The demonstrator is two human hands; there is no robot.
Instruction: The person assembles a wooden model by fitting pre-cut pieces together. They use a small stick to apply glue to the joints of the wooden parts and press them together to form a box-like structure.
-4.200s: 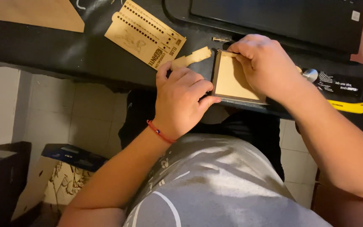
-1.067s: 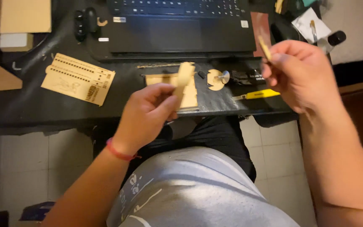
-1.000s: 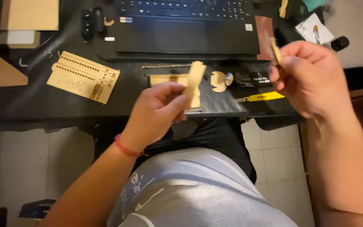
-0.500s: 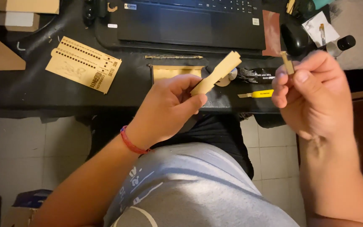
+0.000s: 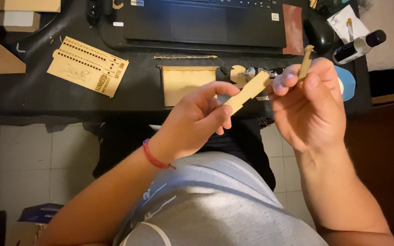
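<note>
My left hand (image 5: 196, 120) grips a long flat notched wooden piece (image 5: 248, 91), angled up to the right, in front of the desk edge. My right hand (image 5: 310, 105) pinches a thin wooden strip (image 5: 305, 61) between thumb and fingers, held upright. The strip's lower end sits close to the upper tip of the long piece. Behind the hands a square wooden panel (image 5: 184, 83) lies flat on the black desk (image 5: 142, 91), with a small round wooden part (image 5: 238, 75) beside it.
A laser-cut wooden sheet with rows of holes (image 5: 87, 66) lies at the left. A laptop (image 5: 206, 20) stands at the back, a thin rod (image 5: 185, 57) before it. A glue bottle (image 5: 359, 46), a mouse (image 5: 320, 32) and cardboard boxes (image 5: 23, 9) ring the desk.
Both hands have lifted off the panel on the desk and come together; the long piece tilted up to the right and the right hand's strip moved left towards its tip.
</note>
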